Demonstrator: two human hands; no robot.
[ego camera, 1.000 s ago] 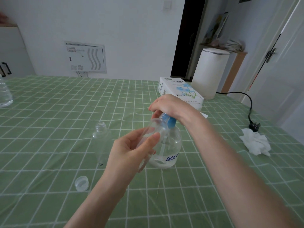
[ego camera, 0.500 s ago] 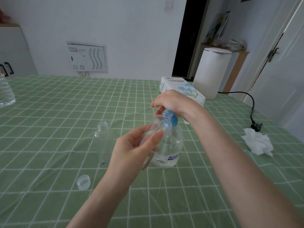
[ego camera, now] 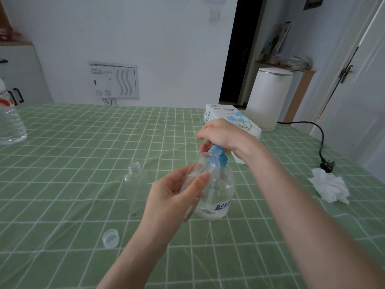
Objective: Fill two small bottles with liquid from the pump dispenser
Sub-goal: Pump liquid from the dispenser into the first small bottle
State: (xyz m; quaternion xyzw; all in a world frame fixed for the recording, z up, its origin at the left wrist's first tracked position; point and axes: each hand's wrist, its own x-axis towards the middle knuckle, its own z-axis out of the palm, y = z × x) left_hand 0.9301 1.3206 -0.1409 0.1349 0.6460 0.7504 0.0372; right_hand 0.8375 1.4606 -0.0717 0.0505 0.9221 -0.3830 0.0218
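Clear plastic pinched between left thumb and fingers (ego camera: 203, 176): small bottle (ego camera: 200, 165) held in the left hand (ego camera: 173, 197), tilted, long axis leaning up and to the right, threaded open mouth raised under the dispenser's blue pump. Right hand (ego camera: 220, 133) curled down over the pump head, fingers bent and pressed together on top; nozzle itself hidden under the palm. Pump dispenser (ego camera: 216, 190) upright on the table just behind the held bottle, clear round body, liquid low in the base, blue lettering on the label, dip tube visible inside. Second small bottle (ego camera: 135, 180) standing upright and uncapped to the left, apart from both hands, mouth pointing straight up. Loose clear cap (ego camera: 110, 238) lying nearer the camera, left of the left forearm. Underneath, green tablecloth (ego camera: 83, 142) with white grid lines, a glossy film over it. Farther out: tissue box (ego camera: 233, 119) behind the right hand, white cylindrical appliance (ego camera: 268, 99) at the far right edge, black cable (ego camera: 316, 134) trailing to a plug, crumpled white tissue (ego camera: 329, 187) at right. Large water bottle (ego camera: 10, 122) at far left edge, partly out of frame. Beyond the table: pale wall with a white panel (ego camera: 114, 82), dark doorway, white door with a metal handle at right.
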